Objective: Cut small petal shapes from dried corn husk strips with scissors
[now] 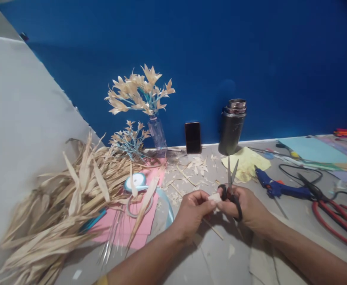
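Between the fingertips of my left hand (194,211) is a small pale piece of corn husk (214,198). My right hand (247,208) has its fingers through the black handles of a pair of scissors (230,178), whose blades point up and away, slightly apart. The right thumb and a finger also touch the husk piece's right edge. Below the left fingers a thin stick of husk (213,229) slants over the table; whether it is held I cannot tell. Husk scraps (200,165) lie scattered beyond my hands.
Dried corn husks (57,206) heap at the left, beside a ribbon roll (135,182) on pink paper (143,233). Husk flowers (140,91) stand in a clear bottle (157,134). Behind are a phone (193,137) and flask (233,128); right, a blue glue gun (277,188) and red-handled shears (336,219).
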The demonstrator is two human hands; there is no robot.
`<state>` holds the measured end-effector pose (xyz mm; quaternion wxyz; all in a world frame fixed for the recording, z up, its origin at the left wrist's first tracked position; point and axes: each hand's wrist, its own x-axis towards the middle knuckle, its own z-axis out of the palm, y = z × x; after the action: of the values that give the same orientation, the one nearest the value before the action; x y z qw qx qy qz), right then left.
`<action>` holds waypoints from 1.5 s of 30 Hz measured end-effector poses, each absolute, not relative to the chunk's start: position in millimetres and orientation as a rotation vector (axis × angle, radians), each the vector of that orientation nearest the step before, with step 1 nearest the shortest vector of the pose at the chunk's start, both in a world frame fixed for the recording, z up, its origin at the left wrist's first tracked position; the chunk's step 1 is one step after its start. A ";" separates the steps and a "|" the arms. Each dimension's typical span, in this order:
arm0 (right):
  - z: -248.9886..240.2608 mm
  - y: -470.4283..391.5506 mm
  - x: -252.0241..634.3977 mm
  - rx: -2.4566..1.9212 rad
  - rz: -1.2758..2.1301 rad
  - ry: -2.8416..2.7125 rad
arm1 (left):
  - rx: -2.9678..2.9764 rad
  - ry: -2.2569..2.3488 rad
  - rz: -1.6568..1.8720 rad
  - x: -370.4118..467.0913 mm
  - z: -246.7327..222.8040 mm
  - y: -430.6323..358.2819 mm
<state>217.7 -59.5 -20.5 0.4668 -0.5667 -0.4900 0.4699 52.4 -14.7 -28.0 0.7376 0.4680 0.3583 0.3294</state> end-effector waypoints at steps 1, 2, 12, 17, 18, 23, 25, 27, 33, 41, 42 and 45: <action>-20.2 -59.8 217.8 -1.393 1.145 -1.197 | 1.023 0.761 0.700 52.7 -28.3 -16.1; -19.1 -59.9 218.2 -1.396 1.145 -1.191 | 1.022 0.740 0.682 52.6 -28.0 -16.6; -14.1 -70.2 213.2 -1.338 1.451 -1.497 | 0.875 0.708 0.933 42.8 -0.8 -1.2; -12.1 -74.9 202.7 -1.337 1.433 -1.627 | 0.868 0.693 0.990 42.7 -3.8 -2.4; -10.7 -75.1 201.3 -1.352 1.425 -1.625 | 0.868 0.700 0.991 42.9 -4.5 -3.2; -5.9 -74.9 198.5 -1.452 1.409 -1.603 | 0.873 0.738 0.995 43.7 -3.6 -6.5; -6.2 -74.6 198.4 -1.469 1.398 -1.594 | 0.878 0.745 1.000 44.0 -2.5 -7.0; -7.5 -74.3 198.3 -1.484 1.398 -1.592 | 0.887 0.745 0.997 44.1 -1.8 -7.1; -14.0 -73.4 200.1 -1.549 1.409 -1.568 | 0.889 0.744 0.992 43.4 -1.0 -7.3; -16.3 -73.5 201.3 -1.599 1.434 -1.458 | 0.866 0.764 0.954 39.1 -1.1 -5.5; -15.2 -73.4 200.2 -1.574 1.441 -1.398 | 0.865 0.767 0.942 38.6 -2.4 -5.5; -11.4 -72.7 198.2 -1.473 1.399 -1.148 | 0.880 0.773 0.902 39.4 -9.0 -7.4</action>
<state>198.2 -72.7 -11.4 0.3933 -0.5804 -0.4522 0.5513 39.4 -7.4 -9.0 0.7391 0.4008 0.3522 0.4111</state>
